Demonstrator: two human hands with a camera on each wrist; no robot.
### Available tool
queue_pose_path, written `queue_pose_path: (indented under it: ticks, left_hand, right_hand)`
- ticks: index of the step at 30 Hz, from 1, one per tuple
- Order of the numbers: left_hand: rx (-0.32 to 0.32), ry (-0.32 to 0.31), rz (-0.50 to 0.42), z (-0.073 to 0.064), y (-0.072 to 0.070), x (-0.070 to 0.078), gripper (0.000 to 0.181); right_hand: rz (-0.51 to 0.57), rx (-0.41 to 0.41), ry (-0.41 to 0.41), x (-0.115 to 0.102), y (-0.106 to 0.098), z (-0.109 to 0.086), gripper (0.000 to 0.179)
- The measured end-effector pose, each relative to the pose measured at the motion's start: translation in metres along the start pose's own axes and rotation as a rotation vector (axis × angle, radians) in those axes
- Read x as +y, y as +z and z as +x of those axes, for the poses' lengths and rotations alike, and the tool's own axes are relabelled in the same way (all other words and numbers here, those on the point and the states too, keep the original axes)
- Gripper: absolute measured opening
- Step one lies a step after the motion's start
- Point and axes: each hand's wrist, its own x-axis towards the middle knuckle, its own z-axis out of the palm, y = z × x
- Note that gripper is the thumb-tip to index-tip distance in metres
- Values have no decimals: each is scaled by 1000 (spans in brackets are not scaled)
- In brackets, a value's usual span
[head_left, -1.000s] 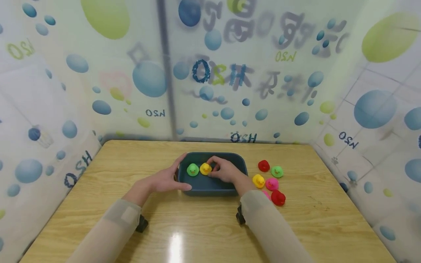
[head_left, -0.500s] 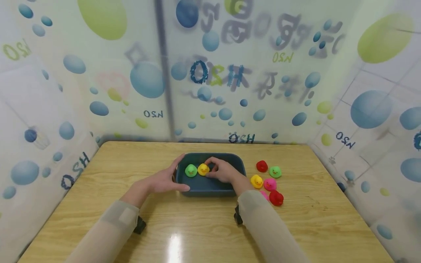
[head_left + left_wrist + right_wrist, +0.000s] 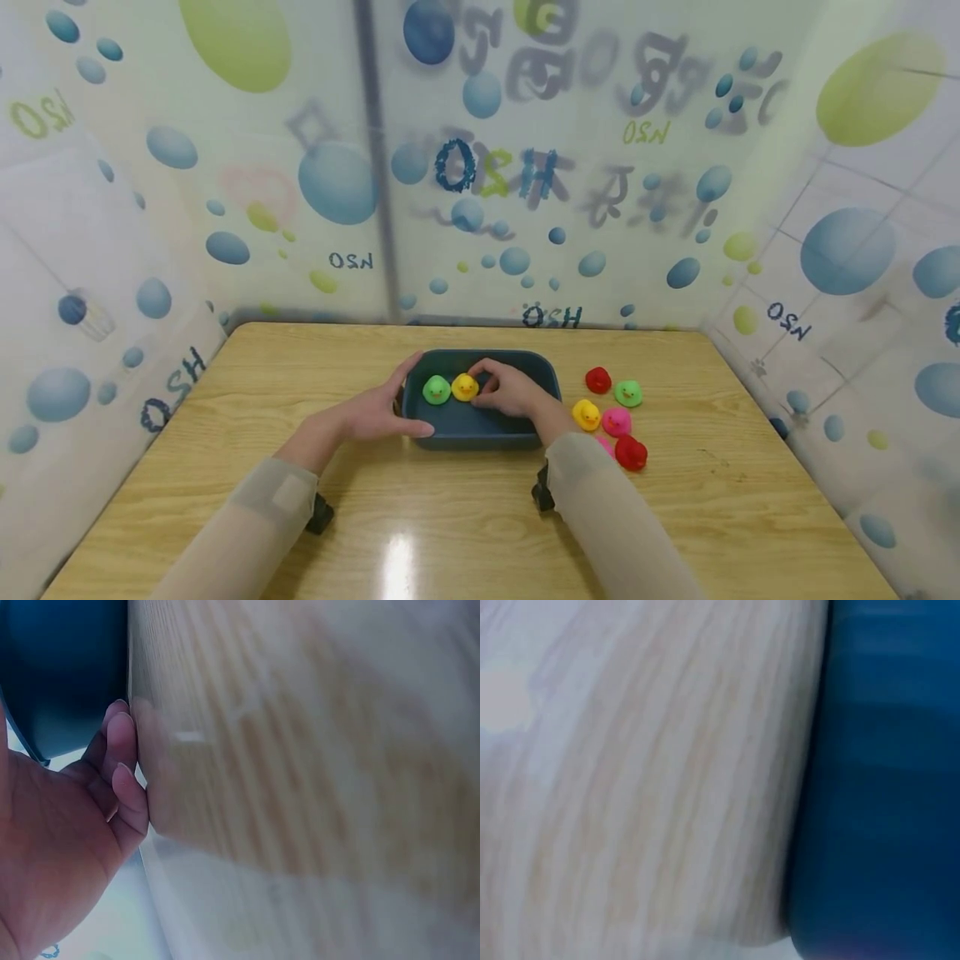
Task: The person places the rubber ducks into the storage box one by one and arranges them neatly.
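A dark blue plastic bin (image 3: 487, 442) lies lengthwise across the table. Spread around the bin's left end, my left hand (image 3: 375, 412) holds it, thumb at the front rim and index finger along the back corner. In the left wrist view the other fingers (image 3: 124, 742) curl low beside the bin wall, right at the tabletop. My right hand (image 3: 512, 390) reaches into the bin and pinches a yellow rubber duck (image 3: 464, 387) between thumb and index finger. Close to its left sits a green rubber duck (image 3: 437, 390). The right wrist view shows only the bin's outer wall (image 3: 885, 787) and wood, the hand hidden.
Right of the bin stand more rubber ducks: a red one (image 3: 598, 380), a green one (image 3: 628, 392), a yellow one (image 3: 586, 415), a pink one (image 3: 617, 422) and another red one (image 3: 632, 453). The right sleeve partly covers another pink duck (image 3: 606, 446). Patterned curtains surround the wooden table (image 3: 465, 533).
The whole head view has shifted slightly left and down. Both hands keep their places at the bin, and the yellow duck stays between the right fingers.
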Motion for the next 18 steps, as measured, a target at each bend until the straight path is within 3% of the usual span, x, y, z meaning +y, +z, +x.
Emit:
queue_pose_path:
  ticks: [8,18]
  left_hand:
    - [-1,-6,9,0,1,1,126]
    - [7,-6,11,-1,0,2,127]
  right_hand:
    - [46,31,-15,0,-11,-8,44]
    - [33,109,-137,-4,-37,-41,37]
